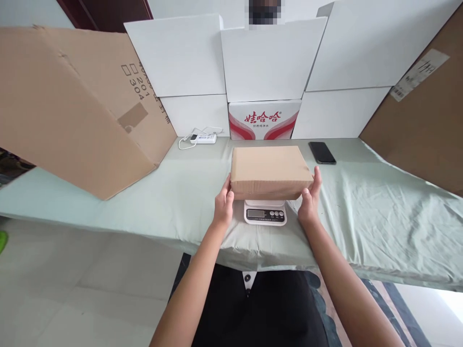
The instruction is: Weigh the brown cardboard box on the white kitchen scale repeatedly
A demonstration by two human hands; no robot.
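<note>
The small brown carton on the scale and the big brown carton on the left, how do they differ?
The small brown carton is closed and sits level on the kitchen scale; the big brown carton lies tilted on the table. The small one is plain and held between the left hand and right hand; the big one bears print and is untouched. Both are brown cardboard.
</note>
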